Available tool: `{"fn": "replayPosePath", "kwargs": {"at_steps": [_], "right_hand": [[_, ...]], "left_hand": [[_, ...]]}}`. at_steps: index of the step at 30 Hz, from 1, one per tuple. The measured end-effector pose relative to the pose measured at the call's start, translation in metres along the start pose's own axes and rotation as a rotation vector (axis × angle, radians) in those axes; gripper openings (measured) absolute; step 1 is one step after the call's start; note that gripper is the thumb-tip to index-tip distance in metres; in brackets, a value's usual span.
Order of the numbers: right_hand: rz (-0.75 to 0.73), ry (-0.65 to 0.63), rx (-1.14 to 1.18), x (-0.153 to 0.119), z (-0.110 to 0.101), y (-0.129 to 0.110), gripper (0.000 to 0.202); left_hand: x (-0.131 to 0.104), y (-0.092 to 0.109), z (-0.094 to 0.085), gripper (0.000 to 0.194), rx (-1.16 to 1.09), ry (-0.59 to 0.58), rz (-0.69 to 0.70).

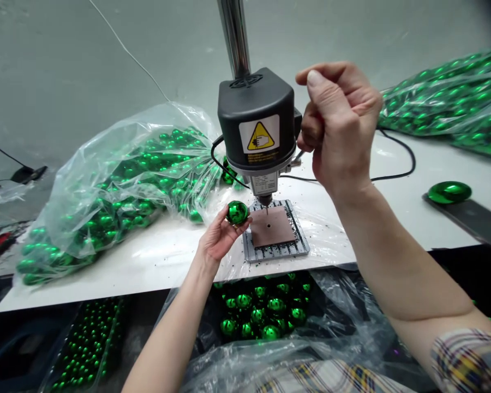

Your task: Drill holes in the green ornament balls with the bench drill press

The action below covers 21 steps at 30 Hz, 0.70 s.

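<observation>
Holding the green ball [237,213] near the middle of the frame, I have the left hand [222,238] in a narrow grip on it, just left of the brown pad [280,233] under the drill [257,117]. The right hand [343,120], upper right of centre, is curled beside the drill; I cannot tell whether its grip closes on anything. I see a clear bag of green balls [126,185] on the worktop [175,254], left of the frame.
</observation>
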State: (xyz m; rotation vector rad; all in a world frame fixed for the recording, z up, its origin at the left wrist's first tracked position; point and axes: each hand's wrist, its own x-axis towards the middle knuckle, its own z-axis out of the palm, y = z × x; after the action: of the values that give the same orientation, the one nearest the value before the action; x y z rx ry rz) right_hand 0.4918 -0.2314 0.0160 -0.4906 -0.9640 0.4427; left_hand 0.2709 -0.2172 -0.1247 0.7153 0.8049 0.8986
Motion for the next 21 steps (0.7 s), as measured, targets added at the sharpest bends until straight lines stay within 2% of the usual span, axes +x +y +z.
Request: {"fn": "replayPosePath", "kwargs": {"at_steps": [3,6,9,15,21], "right_hand": [[0.025,0.006,-0.041,-0.001,0.000,-0.003,0.011],[0.029,-0.001,-0.067,-0.001,0.001,-0.005,0.012],[0.020,-0.022,-0.063,-0.002,0.001,-0.007,0.015],[0.048,-0.031,-0.107,-0.002,0.000,-0.007,0.014],[0.020,-0.028,-0.130,-0.001,0.000,-0.006,0.021]], "left_hand": [[0.000,-0.013,-0.003,0.053,0.040,0.053,0.012],[0.001,-0.026,-0.003,0.060,0.107,0.130,0.134],[0.003,-0.035,0.001,0.067,0.165,0.132,0.236],[0.016,-0.046,0.007,0.063,0.352,0.161,0.343],[0.025,-0.061,0.009,0.059,0.422,0.189,0.419]]}}
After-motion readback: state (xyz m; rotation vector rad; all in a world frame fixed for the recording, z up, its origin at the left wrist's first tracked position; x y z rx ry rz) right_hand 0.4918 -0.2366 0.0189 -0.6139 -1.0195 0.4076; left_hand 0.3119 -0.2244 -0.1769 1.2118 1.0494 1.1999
